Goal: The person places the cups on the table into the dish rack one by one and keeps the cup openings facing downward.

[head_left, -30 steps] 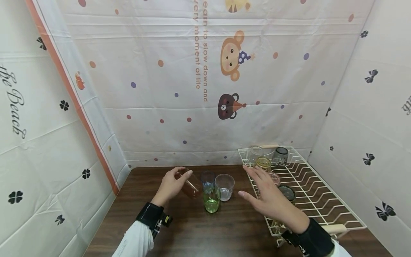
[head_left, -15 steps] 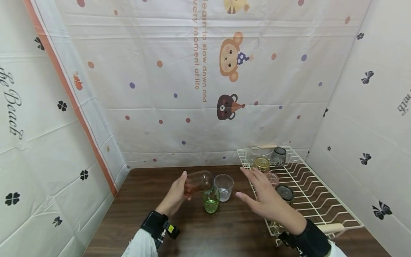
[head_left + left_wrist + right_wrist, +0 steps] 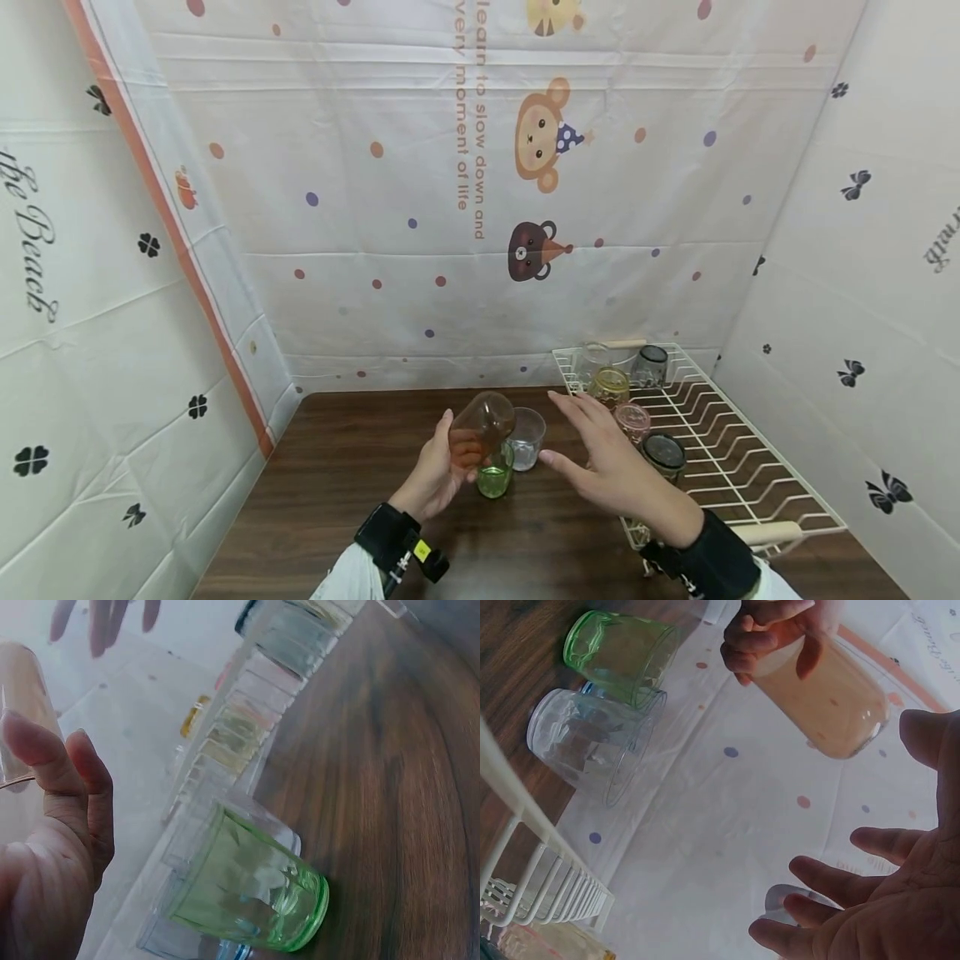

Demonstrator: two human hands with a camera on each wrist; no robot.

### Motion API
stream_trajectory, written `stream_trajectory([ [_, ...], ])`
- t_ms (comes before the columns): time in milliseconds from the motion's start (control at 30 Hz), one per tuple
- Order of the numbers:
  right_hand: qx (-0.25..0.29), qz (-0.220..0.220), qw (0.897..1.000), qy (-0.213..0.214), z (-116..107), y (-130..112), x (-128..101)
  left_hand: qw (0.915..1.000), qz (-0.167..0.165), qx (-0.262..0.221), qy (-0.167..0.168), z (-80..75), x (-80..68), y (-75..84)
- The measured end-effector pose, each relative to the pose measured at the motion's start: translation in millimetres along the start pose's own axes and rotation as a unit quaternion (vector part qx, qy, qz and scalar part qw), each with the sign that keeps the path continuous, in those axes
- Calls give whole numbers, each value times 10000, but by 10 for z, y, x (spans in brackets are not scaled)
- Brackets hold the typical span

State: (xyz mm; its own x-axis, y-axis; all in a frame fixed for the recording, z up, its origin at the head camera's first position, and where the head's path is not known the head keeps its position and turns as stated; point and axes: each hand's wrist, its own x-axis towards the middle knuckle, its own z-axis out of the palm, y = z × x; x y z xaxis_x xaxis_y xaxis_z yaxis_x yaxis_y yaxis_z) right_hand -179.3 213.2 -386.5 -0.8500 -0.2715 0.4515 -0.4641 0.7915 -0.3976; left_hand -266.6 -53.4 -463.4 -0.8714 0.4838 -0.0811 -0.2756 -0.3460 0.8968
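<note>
Right hand (image 3: pixel 885 900) open, fingers (image 3: pixel 832 874) spread, touching nothing. Beyond the fingertips, left hand (image 3: pixel 769 634) grips a tilted amber glass (image 3: pixel 829 697). Farther past the fingertips, a green glass (image 3: pixel 619 656) touches a clear glass (image 3: pixel 589 746); white wire rack (image 3: pixel 525 855) just beside them.

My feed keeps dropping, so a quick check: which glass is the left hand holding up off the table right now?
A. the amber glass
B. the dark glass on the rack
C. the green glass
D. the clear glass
A. The left hand grips the amber glass in the air, tilted, while the green glass and the clear glass stand on the table.
</note>
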Motion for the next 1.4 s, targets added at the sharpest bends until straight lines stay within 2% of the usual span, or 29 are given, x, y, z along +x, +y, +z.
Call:
stream_trajectory([
  [267, 1, -6, 10000, -9, -14, -29, 25, 9984, -157, -547, -59, 48, -12, 34],
  [667, 96, -159, 9998, -95, 14, -86, 105, 9987, -186, -459, -153, 88, 30, 12],
  [867, 220, -415, 9988, -121, 65, -157, 179, 9984, -219, -487, -210, 184, 11, -83],
  [1000, 298, -523, 9981, -89, 100, -212, 216, 9986, -264, -400, -236, 313, -2, -170],
  [1133, 266, -746, 9969, 1, 130, -238, 232, 9975, -342, -477, -398, 435, -24, -251],
  [1400, 140, -1095, 9937, 172, 117, -222, 212, 9947, -353, -712, -658, 508, -2, -327],
])
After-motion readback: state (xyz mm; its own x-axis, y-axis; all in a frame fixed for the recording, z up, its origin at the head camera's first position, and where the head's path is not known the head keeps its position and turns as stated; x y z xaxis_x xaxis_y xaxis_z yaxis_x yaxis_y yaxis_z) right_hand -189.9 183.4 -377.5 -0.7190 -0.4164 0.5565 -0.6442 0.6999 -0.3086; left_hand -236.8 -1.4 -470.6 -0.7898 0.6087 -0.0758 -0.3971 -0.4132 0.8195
